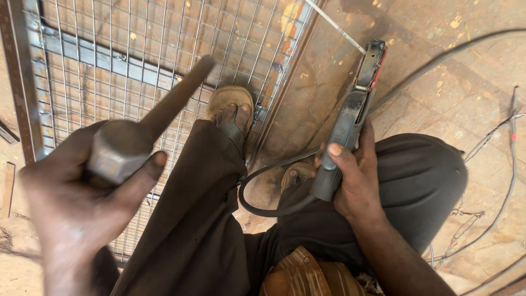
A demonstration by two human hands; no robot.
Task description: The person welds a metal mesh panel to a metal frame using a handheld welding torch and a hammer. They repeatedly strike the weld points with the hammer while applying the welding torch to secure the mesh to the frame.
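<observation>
Floor: dusty reddish-brown concrete floor (471,93), stained and scuffed, with little yellow flecks scattered on it up top.
Frame: big rectangular steel frame filled with silver wire mesh (109,71) lying flat on the floor, taking up most of the upper left. One flat grey metal bar runs across it under the mesh.
Legs: person is crouched over it all in dark brown trousers (192,219), one knee in the middle, the other off to the right.
Cables: thin dark cables (507,186) snake over the floor on the right side, well apart from the frame.
Left hand: left hand (76,203) is low left and close to the camera, a bit blurry. Its grip is clenched around a chunky grey steel hammer head (118,151), thumb pressed along the side, and the brown wooden handle (175,98) pokes up and away over the mesh.
Right hand: right hand (350,175) has its grip wrapped tight on a grey welding electrode holder (350,120), held above the right knee and pointing up toward the frame's right edge. A black hose-like lead loops out of the bottom of it, down between the knees.
Rod: thin pale welding rod (334,24) clamped in the holder's tip, slanting up-left over the edge of the frame.
Feet: worn tan sandal (231,107) planted right on the mesh near the frame's right rail. Second foot only just peeks out beside the lead.
</observation>
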